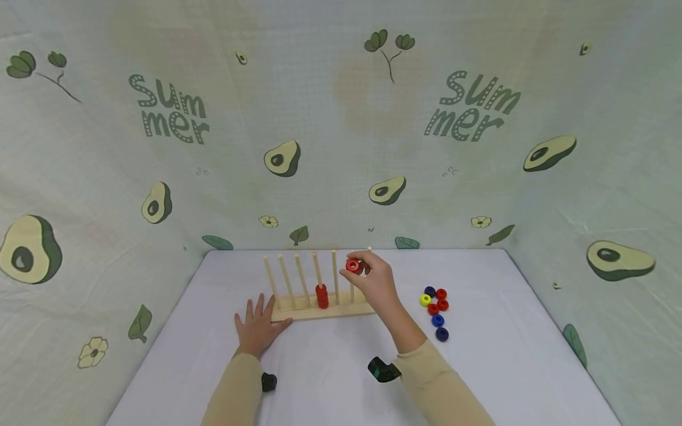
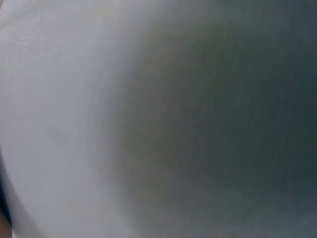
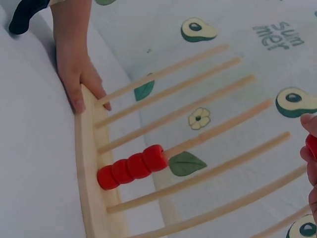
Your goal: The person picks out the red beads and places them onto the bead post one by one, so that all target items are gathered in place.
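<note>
A wooden peg rack [image 1: 314,315] with a row of upright pegs stands on the table. Several red ring beads [image 1: 322,297] are stacked on one of its middle pegs; the right wrist view shows this stack [image 3: 133,167] closely. With thumb and fingers my right hand [image 1: 377,283] pinches another red ring bead [image 1: 348,268], held up near the top of a peg right of the stack. My left hand [image 1: 256,332] lies with fingers spread at the rack's left end, touching the base. The left wrist view is only a blurred pale and dark surface.
Loose ring beads lie in a cluster on the right of the white table [image 1: 330,367]: a yellow bead [image 1: 422,300], several red beads [image 1: 444,305] and blue ones, one a dark blue bead [image 1: 442,339]. A printed cloth [image 1: 330,118] hangs behind and at both sides.
</note>
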{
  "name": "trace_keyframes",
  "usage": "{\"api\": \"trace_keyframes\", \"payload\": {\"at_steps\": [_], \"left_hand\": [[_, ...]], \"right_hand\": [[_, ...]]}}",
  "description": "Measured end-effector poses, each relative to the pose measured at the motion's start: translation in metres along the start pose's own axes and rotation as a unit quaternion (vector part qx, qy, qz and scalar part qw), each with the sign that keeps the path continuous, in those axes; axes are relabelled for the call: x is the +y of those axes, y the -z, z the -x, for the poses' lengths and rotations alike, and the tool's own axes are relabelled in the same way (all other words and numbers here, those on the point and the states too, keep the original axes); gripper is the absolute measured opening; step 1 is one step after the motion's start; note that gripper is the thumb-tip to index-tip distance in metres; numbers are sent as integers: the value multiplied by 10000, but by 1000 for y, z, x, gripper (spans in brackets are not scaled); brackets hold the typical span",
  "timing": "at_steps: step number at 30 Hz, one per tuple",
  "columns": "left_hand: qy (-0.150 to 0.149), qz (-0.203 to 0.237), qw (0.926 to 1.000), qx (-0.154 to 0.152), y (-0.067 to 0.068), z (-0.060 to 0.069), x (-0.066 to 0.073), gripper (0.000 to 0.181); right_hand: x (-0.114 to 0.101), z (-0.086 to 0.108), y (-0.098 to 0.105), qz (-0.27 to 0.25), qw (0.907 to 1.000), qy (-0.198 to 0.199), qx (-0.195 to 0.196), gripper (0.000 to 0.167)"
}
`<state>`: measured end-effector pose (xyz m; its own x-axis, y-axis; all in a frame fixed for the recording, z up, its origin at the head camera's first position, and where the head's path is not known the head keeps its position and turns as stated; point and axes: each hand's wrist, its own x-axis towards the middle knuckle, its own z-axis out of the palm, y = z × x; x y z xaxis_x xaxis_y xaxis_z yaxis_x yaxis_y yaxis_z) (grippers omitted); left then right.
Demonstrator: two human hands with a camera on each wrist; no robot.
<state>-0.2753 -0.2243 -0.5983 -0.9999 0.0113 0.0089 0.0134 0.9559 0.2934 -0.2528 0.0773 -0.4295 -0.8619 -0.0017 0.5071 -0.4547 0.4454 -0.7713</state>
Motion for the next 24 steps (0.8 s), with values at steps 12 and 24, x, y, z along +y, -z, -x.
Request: {"api": "trace_keyframes", "payload": {"at_steps": [12, 24], "left_hand": [[-8, 83, 9999, 69, 2, 2, 1, 99], [-63, 65, 9998, 153, 1, 2, 2, 100]], "right_hand": [[-17, -17, -9, -274, 9986, 450, 97, 29], [-24, -28, -21, -97, 9979, 636, -96, 28]]}}
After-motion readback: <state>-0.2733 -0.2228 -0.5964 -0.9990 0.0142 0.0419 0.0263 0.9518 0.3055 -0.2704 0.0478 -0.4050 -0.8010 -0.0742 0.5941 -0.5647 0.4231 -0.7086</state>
